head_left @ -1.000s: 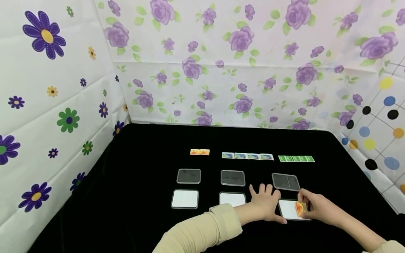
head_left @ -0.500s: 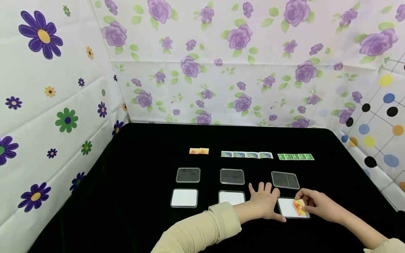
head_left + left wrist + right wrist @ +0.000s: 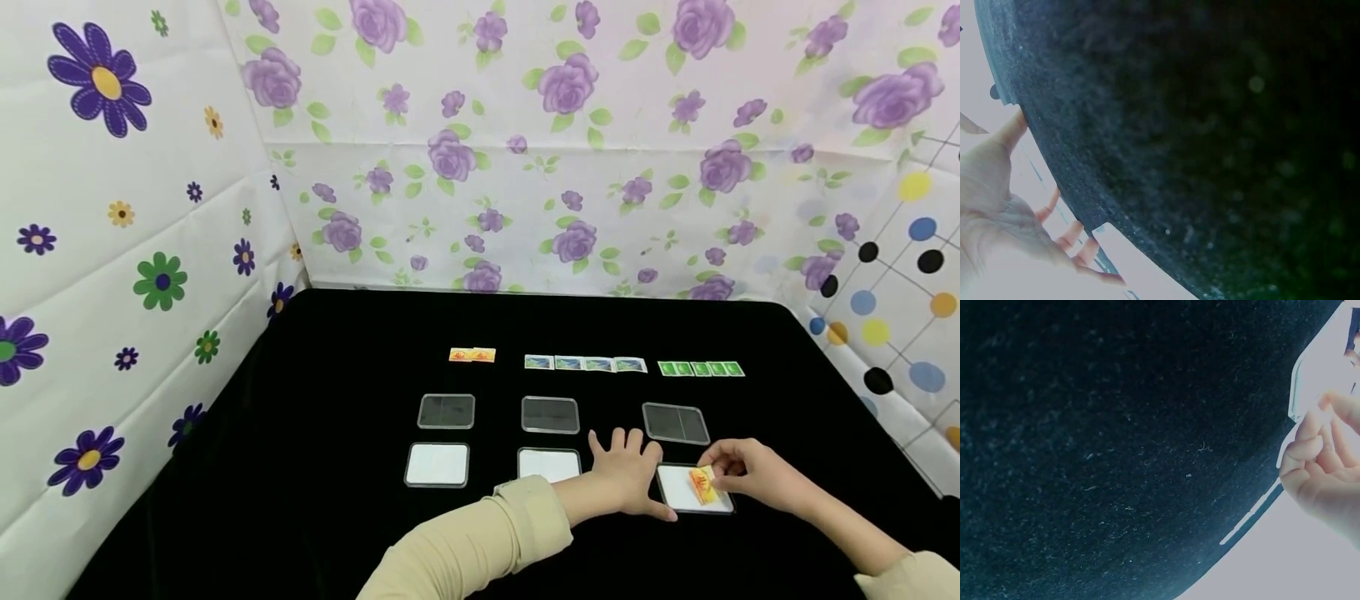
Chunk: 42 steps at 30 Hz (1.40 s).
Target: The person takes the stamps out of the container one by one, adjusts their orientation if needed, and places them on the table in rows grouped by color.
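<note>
In the head view, my right hand pinches a small orange-and-yellow stamp between thumb and fingers. It is held over the right part of a white-filled clear-rimmed case; whether it touches the white surface I cannot tell. My left hand lies spread on the black cloth, its thumb reaching the left edge of that case. In the left wrist view the left hand shows spread fingers. The right wrist view shows the right hand with curled fingers, the stamp washed out by glare.
Two more white-filled cases, a left one and a middle one, stand in the same row. Behind lie three clear lids. Farther back are orange stamps, blue stamps and green stamps on black cloth.
My right hand has shifted slightly left over the case with the orange stamp, which now shows more of its face. The left hand stays in place.
</note>
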Each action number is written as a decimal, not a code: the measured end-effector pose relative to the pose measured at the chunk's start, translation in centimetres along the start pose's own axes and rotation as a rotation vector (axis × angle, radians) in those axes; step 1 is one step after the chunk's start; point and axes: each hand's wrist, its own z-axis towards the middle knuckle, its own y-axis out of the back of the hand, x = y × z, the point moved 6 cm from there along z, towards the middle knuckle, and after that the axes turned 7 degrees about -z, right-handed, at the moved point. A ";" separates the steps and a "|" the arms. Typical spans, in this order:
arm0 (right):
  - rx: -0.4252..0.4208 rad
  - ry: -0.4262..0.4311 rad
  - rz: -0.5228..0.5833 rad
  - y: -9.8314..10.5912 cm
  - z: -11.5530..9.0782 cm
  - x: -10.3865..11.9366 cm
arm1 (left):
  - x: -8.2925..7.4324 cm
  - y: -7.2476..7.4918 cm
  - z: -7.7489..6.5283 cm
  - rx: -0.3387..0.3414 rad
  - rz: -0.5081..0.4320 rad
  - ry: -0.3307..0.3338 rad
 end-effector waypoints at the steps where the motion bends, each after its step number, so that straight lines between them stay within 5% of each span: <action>1: 0.010 -0.016 0.013 -0.1 0.0 0.0 | 0.0 -0.1 0.0 0.002 0.004 0.004; 7: 0.057 -0.060 0.070 -0.2 0.0 -0.1 | -0.1 -0.4 -0.2 -0.004 0.025 0.019; 18: 0.135 0.043 0.130 0.3 0.7 0.3 | -0.1 -0.6 0.0 -0.008 0.018 0.035; 37: 0.128 0.082 0.002 1.9 1.7 0.6 | 0.0 0.1 -0.2 -0.031 0.002 0.005; 42: 0.138 0.150 0.006 2.5 2.1 1.0 | 0.2 0.2 -0.2 -0.036 -0.009 0.012</action>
